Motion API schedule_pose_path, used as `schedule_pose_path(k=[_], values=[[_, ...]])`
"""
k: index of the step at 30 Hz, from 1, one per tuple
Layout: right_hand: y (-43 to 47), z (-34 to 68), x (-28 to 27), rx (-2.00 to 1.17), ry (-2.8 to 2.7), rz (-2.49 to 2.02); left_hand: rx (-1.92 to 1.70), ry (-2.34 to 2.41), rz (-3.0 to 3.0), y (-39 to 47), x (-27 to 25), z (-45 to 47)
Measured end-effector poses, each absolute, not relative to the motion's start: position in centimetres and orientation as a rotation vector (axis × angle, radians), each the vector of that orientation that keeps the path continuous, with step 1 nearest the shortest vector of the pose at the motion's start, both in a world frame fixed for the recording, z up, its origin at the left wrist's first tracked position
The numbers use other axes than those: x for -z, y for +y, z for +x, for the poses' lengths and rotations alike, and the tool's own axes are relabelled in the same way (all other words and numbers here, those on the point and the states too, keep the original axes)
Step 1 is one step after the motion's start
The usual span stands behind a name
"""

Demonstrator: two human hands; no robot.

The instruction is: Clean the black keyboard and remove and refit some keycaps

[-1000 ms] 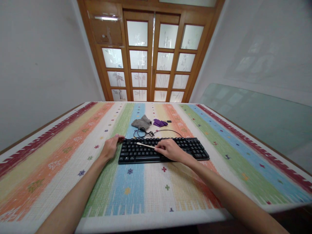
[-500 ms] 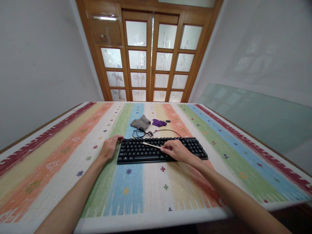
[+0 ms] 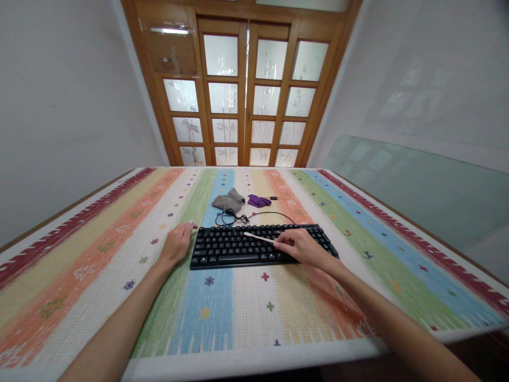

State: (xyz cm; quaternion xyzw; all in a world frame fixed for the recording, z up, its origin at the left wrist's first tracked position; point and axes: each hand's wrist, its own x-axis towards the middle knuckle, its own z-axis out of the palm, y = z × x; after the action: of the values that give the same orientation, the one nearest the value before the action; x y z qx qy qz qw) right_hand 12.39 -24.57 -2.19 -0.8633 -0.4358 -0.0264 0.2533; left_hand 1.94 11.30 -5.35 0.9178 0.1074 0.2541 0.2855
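Observation:
A black keyboard [image 3: 234, 259] lies across the striped tablecloth in front of me. My right hand [image 3: 298, 245] is over its right half, thumb and fingers pinched on the end of a white cotton swab [image 3: 260, 238]. The swab points left, and its thicker tip is at the upper rows of keys near the middle; whether it presses on them I cannot tell. At the keyboard's left end, my left hand [image 3: 178, 244] is closed against the edge, fingertips at the back left corner. Some keys on the right are hidden beneath my right hand.
Behind the keyboard lies its looped black cable [image 3: 230, 217]. Farther back are a grey cloth [image 3: 228, 200], a folded purple cloth [image 3: 259, 201] and a small black object [image 3: 273, 198]. The striped tablecloth [image 3: 246, 318] covers the table, with walls on both sides.
My right hand has moved right along the keyboard with the cotton swab, so the tip sits over keys farther right. My left hand stays at the keyboard's left end.

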Motion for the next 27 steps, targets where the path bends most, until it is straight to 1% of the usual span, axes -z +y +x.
schedule_pose_path(k=[9,27], values=[[-26.9,12.9,1.9,0.051,-1.114,-2.372,-0.587,0.339,2.476,10.9,5.0,1.7],[-30.3,13.5,1.5,0.026,-0.986,-2.395,-0.542,0.339,2.484,11.1,5.2,1.8]])
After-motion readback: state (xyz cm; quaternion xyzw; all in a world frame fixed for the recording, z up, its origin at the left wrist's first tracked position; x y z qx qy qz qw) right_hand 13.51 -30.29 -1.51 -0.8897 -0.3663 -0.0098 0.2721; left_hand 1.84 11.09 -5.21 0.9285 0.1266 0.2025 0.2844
